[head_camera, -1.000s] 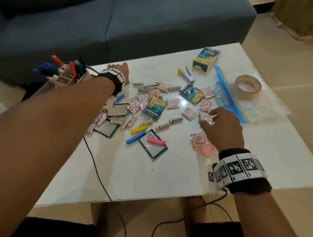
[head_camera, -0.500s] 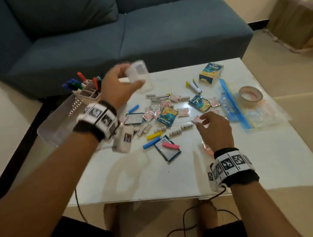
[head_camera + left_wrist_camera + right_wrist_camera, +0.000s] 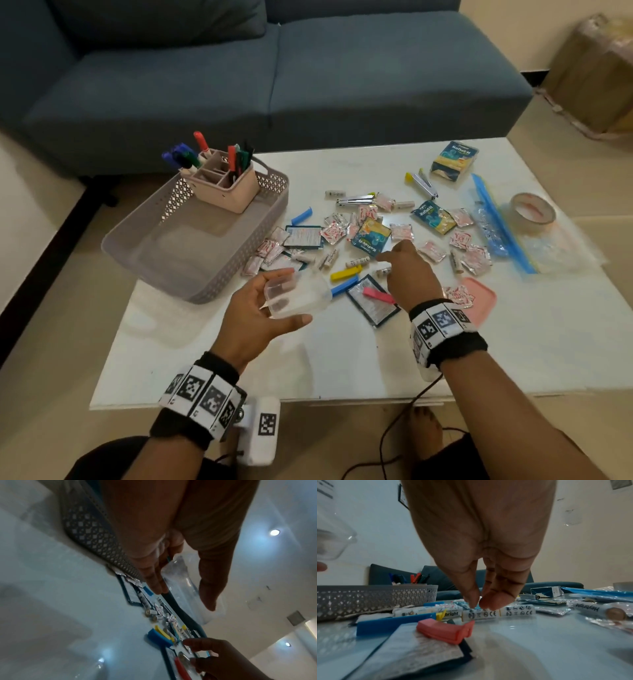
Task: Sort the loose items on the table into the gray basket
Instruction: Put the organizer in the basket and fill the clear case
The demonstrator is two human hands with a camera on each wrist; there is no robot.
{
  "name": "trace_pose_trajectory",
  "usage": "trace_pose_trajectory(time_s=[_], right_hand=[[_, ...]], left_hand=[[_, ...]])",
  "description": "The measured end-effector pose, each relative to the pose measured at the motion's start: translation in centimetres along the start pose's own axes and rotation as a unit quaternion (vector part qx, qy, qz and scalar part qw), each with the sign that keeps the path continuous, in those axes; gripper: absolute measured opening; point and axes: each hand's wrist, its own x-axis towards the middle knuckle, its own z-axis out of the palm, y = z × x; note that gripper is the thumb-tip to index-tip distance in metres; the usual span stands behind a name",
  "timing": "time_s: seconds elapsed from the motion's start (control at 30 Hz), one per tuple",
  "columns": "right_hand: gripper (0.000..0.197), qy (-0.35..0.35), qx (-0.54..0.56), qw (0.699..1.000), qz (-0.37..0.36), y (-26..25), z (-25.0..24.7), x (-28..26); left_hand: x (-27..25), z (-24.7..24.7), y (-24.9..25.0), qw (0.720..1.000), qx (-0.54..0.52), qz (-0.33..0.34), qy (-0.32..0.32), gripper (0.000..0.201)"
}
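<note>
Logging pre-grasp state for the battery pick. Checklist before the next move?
1. Left hand grips the clear container: ok.
2. Container mouth turned to take a drop: cannot tell.
3. Right hand is over a battery, fingertips pointing down at it: ok.
4. Fingertips touching the battery: cannot tell.
5. Pink clip lies apart from that battery, nearer the wrist: ok.
6. Gray basket has bare floor beside the pen organizer: ok.
</note>
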Motion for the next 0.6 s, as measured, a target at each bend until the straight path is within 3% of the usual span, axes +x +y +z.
trace_pose_trajectory(time_s=[0.17, 0.27, 0.37, 0.47, 0.6], right_hand=[[0.02, 0.038, -0.035, 0.999, -0.001, 0.6, 1.6, 1.4], [0.022, 0.076, -0.032, 0.996, -0.02, 0.8, 1.5, 1.9], [0.025, 0.134, -0.009, 0.988, -0.082, -0.2, 1.4, 2.8], [0.026, 0.12, -0.049, 0.982, -0.14, -1.9, 2.3, 3.8], [0.029, 0.094, -0.088, 0.981, -0.144, -2.8, 3.1, 4.6]], left_hand=[[1.4, -1.4, 0.2, 0.99, 0.116, 0.074, 0.02, 0.074], [1.4, -1.9, 0.0, 0.991, 0.11, 0.075, 0.023, 0.083], [1.4, -1.8, -0.2, 0.99, 0.115, 0.081, 0.01, 0.081], [1.5, -1.5, -0.3, 0.987, 0.129, 0.098, -0.008, 0.077], [1.5, -1.4, -0.4, 0.985, 0.134, 0.105, -0.011, 0.075]])
